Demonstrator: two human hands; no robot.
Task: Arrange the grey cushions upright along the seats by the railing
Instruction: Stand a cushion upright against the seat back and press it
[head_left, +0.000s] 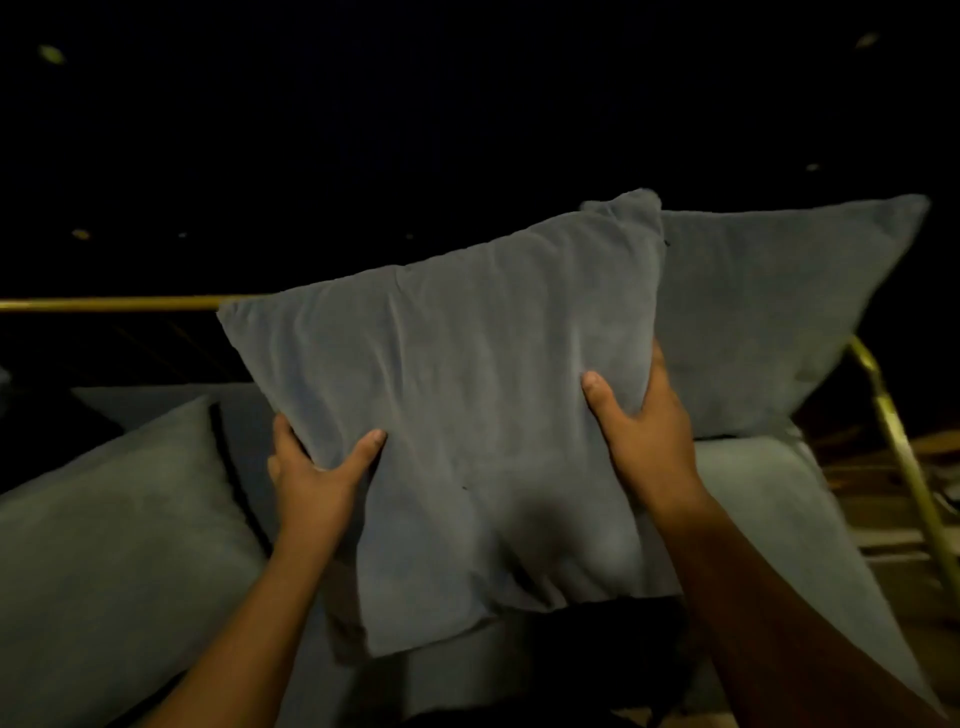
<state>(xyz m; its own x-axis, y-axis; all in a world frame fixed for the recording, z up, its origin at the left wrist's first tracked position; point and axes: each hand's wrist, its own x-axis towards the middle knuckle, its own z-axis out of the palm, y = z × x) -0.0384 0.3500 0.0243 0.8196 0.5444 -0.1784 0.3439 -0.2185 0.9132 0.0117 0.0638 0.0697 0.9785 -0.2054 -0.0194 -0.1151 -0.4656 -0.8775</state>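
Note:
I hold a square grey cushion (457, 395) in front of me above the seat, tilted with its top right corner highest. My left hand (319, 470) grips its left edge, thumb on the front. On the right edge, my right hand (641, 421) grips the same way. Behind it on the right, a second grey cushion (779, 312) stands upright against the brass railing (104, 303). A third grey cushion (109, 545) lies leaning at the lower left of the seat.
The grey seat pad (769, 519) runs under the cushions. A brass frame post (904, 457) slants down at the right, with wooden decking (883, 525) beyond it. Everything past the railing is dark.

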